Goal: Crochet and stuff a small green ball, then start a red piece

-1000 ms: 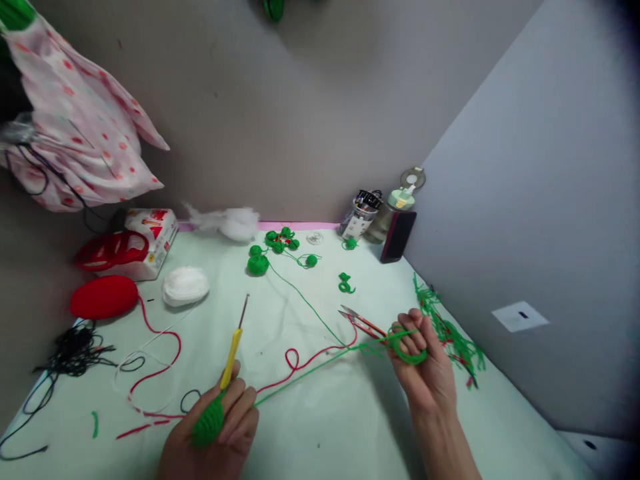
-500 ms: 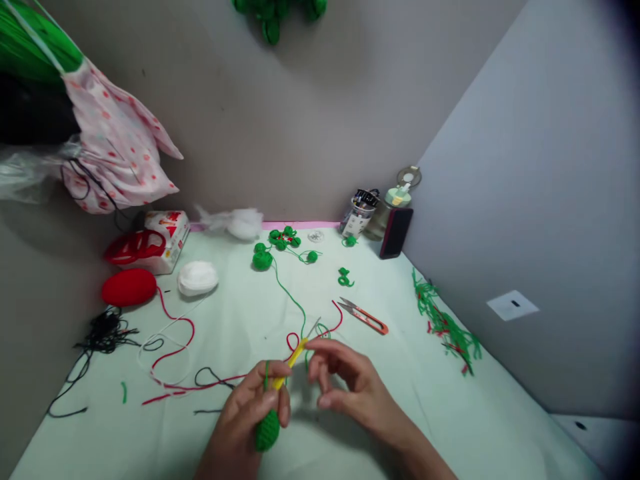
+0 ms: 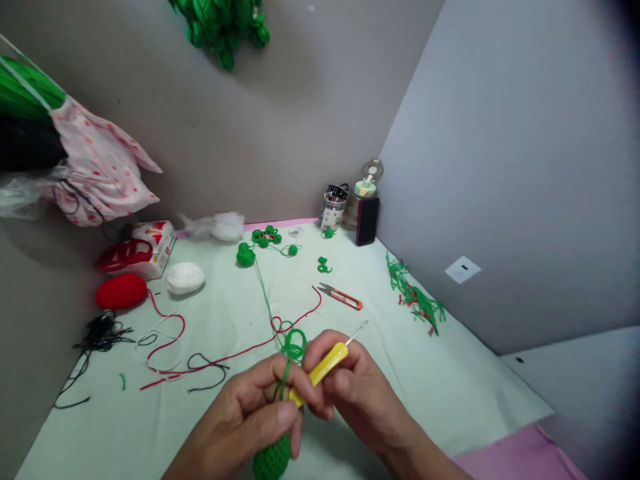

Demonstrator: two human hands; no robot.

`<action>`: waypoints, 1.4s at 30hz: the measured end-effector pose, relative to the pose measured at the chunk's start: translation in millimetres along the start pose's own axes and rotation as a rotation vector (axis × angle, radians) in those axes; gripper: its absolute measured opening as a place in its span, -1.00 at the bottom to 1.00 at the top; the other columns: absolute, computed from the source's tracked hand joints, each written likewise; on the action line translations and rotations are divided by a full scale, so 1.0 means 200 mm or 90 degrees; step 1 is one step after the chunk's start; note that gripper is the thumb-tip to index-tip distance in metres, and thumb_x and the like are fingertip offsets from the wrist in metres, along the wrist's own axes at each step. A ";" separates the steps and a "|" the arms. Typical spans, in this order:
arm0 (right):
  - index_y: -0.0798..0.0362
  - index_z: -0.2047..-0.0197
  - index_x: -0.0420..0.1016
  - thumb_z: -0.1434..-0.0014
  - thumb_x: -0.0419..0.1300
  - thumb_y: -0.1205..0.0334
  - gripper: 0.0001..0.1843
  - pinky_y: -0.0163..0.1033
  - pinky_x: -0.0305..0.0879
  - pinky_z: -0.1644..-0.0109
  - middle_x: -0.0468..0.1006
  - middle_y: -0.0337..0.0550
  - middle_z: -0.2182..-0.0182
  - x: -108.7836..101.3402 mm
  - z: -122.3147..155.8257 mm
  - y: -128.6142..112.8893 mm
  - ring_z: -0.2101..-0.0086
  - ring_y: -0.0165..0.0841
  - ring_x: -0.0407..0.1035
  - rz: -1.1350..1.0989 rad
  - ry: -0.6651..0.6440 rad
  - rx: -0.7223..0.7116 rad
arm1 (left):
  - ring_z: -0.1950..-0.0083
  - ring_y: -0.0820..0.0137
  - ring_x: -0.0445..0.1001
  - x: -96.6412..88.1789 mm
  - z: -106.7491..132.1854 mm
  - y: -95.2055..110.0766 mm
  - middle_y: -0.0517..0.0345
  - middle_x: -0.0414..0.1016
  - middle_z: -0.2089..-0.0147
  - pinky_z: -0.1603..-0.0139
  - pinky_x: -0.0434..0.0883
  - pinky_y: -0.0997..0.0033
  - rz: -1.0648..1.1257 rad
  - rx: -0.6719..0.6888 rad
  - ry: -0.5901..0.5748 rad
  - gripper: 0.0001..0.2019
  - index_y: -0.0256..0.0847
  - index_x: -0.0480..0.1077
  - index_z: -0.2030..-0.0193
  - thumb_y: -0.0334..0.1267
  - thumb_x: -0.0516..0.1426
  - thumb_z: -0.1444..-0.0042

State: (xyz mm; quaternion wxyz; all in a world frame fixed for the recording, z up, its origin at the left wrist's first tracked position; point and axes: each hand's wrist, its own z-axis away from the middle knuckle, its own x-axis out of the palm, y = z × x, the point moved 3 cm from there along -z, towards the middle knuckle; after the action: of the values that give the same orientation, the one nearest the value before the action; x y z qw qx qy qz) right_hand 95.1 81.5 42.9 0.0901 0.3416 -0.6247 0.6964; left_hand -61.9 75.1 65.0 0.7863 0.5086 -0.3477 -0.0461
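My left hand (image 3: 255, 407) is closed around a green crocheted piece (image 3: 273, 459), which hangs below the fingers. A yellow-handled crochet hook (image 3: 327, 365) is also held in it, its metal tip slanting up to the right. Green yarn (image 3: 286, 377) passes over the left fingers. Beside it, my right hand (image 3: 357, 390) has its fingers curled in behind and against the hook's handle; what they pinch, if anything, is hidden. Just beyond the fingertips lie loose green yarn loops (image 3: 294, 343), and a strand runs back to a green yarn ball (image 3: 245, 256).
Orange-handled thread snips (image 3: 340, 297) lie beyond my right hand. Red yarn (image 3: 215, 360) crosses the table from a red ball (image 3: 121, 292), next to a white ball (image 3: 185, 278). Green scraps (image 3: 415, 293) lie at right; a phone (image 3: 367, 221) and pen cup (image 3: 333, 208) stand behind.
My right hand has come in from the right to meet the left hand and hook, its fingers curling. The hook now tilts further to the right. The view has turned right.
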 end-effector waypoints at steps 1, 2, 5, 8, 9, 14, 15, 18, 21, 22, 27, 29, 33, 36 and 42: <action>0.05 0.16 0.66 -0.11 0.49 -0.10 -0.60 -0.38 0.18 0.45 0.49 -0.30 0.55 0.01 0.00 -0.02 0.58 -0.53 0.22 0.006 0.016 -0.041 | 0.41 0.44 0.31 0.02 -0.02 0.02 0.12 0.57 0.33 0.34 0.17 0.40 -0.019 0.017 -0.001 -0.72 -0.16 0.60 0.26 0.02 0.36 -0.12; 0.04 0.19 0.69 -0.15 0.47 -0.07 -0.65 -0.38 0.21 0.44 0.51 -0.28 0.54 0.01 0.00 -0.04 0.57 -0.52 0.25 0.019 0.036 -0.090 | 0.37 0.42 0.35 0.04 -0.04 0.05 0.14 0.55 0.32 0.30 0.21 0.40 -0.034 0.037 0.011 -0.74 -0.14 0.60 0.24 0.01 0.34 -0.15; -0.04 0.14 0.74 -0.23 0.42 0.01 -0.77 -0.38 0.31 0.41 0.64 -0.19 0.39 0.02 0.00 -0.13 0.50 -0.49 0.38 0.058 0.107 -0.228 | 0.22 0.33 0.45 0.07 -0.09 0.11 0.20 0.53 0.32 0.14 0.29 0.35 -0.047 0.088 0.059 -0.68 -0.06 0.55 -0.03 -0.01 0.30 -0.20; -0.09 0.12 0.75 -0.29 0.37 0.03 -0.80 -0.39 0.39 0.37 0.67 -0.17 0.37 0.02 -0.01 -0.21 0.44 -0.46 0.46 0.076 0.138 -0.290 | 0.01 0.18 0.53 0.08 -0.13 0.15 0.06 0.65 0.12 -0.10 0.33 0.19 -0.033 0.115 0.036 -0.46 -0.07 0.39 -0.30 -0.03 0.30 -0.22; -0.09 0.12 0.76 -0.30 0.36 0.03 -0.80 -0.40 0.41 0.35 0.66 -0.17 0.38 0.02 -0.02 -0.22 0.43 -0.45 0.47 0.083 0.139 -0.298 | -0.02 0.15 0.55 0.07 -0.14 0.15 0.02 0.66 0.07 -0.15 0.34 0.15 -0.030 0.120 0.019 -0.46 -0.08 0.38 -0.31 -0.04 0.30 -0.22; -0.07 0.22 0.74 -0.21 0.44 0.02 -0.82 -0.41 0.42 0.28 0.60 -0.23 0.36 -0.01 -0.08 -0.23 0.38 -0.47 0.45 0.121 0.136 -0.325 | 0.09 0.27 0.59 0.02 -0.19 0.16 0.11 0.63 0.14 -0.03 0.45 0.28 -0.073 0.176 0.006 -0.57 -0.02 0.48 -0.18 -0.16 0.38 -0.19; -0.07 0.23 0.73 -0.18 0.47 0.03 -0.82 -0.42 0.40 0.28 0.57 -0.25 0.36 -0.02 -0.10 -0.23 0.36 -0.47 0.43 0.139 0.136 -0.324 | 0.11 0.29 0.58 0.01 -0.20 0.16 0.13 0.62 0.17 0.02 0.47 0.32 -0.079 0.184 0.021 -0.57 -0.01 0.50 -0.16 -0.17 0.40 -0.16; -0.10 0.16 0.72 -0.21 0.45 0.05 -0.83 -0.42 0.37 0.28 0.55 -0.25 0.32 -0.05 -0.13 -0.20 0.34 -0.47 0.41 0.216 0.142 -0.316 | 0.17 0.35 0.56 -0.03 -0.22 0.17 0.18 0.56 0.25 0.08 0.48 0.39 -0.071 0.186 0.077 -0.55 -0.01 0.54 -0.12 -0.17 0.44 -0.09; -0.13 0.06 0.73 -0.37 0.30 0.06 -0.81 -0.37 0.39 0.25 0.57 -0.20 0.26 -0.06 -0.15 -0.17 0.30 -0.44 0.43 0.281 0.138 -0.343 | 0.17 0.34 0.57 -0.06 -0.24 0.17 0.17 0.55 0.24 0.10 0.49 0.40 -0.063 0.174 0.090 -0.52 -0.03 0.55 -0.12 -0.16 0.46 -0.05; -0.14 0.04 0.72 -0.40 0.26 0.07 -0.79 -0.35 0.41 0.22 0.58 -0.18 0.24 -0.06 -0.15 -0.16 0.28 -0.42 0.44 0.282 0.133 -0.353 | 0.15 0.32 0.59 -0.06 -0.25 0.17 0.16 0.55 0.24 0.09 0.49 0.39 -0.063 0.170 0.084 -0.51 -0.03 0.55 -0.13 -0.16 0.46 -0.05; -0.14 0.05 0.71 -0.43 0.23 0.08 -0.79 -0.33 0.43 0.18 0.59 -0.20 0.27 -0.09 -0.19 -0.10 0.31 -0.44 0.49 0.198 0.115 -0.319 | 0.13 0.28 0.61 -0.11 -0.27 0.15 0.14 0.53 0.20 -0.03 0.51 0.29 -0.058 0.171 0.114 -0.51 -0.03 0.54 -0.18 -0.12 0.42 -0.11; -0.13 0.09 0.72 -0.37 0.30 0.09 -0.84 -0.35 0.43 0.22 0.58 -0.22 0.29 -0.10 -0.21 -0.08 0.34 -0.46 0.48 0.179 0.119 -0.303 | 0.12 0.27 0.60 -0.12 -0.28 0.15 0.11 0.53 0.18 0.00 0.51 0.31 -0.068 0.174 0.128 -0.52 -0.04 0.55 -0.19 -0.13 0.41 -0.11; -0.14 0.09 0.73 -0.34 0.34 0.14 -0.87 -0.33 0.45 0.23 0.62 -0.20 0.25 -0.10 -0.23 -0.07 0.33 -0.44 0.48 0.236 0.158 -0.317 | 0.12 0.29 0.56 -0.14 -0.29 0.14 0.14 0.52 0.20 -0.03 0.50 0.32 -0.048 0.170 0.149 -0.52 -0.02 0.57 -0.18 -0.17 0.41 -0.10; -0.16 0.08 0.74 -0.36 0.31 0.15 -0.85 -0.31 0.47 0.21 0.66 -0.15 0.22 -0.09 -0.23 -0.07 0.26 -0.39 0.49 0.282 0.168 -0.333 | 0.14 0.31 0.54 -0.15 -0.29 0.13 0.16 0.50 0.21 -0.08 0.48 0.30 -0.022 0.159 0.150 -0.43 -0.01 0.52 -0.27 -0.18 0.42 -0.09; -0.15 0.08 0.74 -0.36 0.31 0.16 -0.85 -0.31 0.46 0.25 0.64 -0.15 0.22 -0.11 -0.23 -0.05 0.33 -0.41 0.48 0.230 0.152 -0.314 | 0.10 0.33 0.55 -0.15 -0.31 0.10 0.16 0.51 0.16 -0.07 0.47 0.33 -0.004 0.142 0.128 -0.33 0.04 0.33 -0.45 -0.20 0.33 -0.20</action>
State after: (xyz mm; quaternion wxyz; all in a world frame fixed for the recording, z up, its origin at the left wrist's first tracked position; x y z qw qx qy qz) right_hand 99.8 133.2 38.3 0.1174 0.1092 -0.8099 0.5642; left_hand -53.4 144.1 51.1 0.7554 0.5963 -0.2684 0.0414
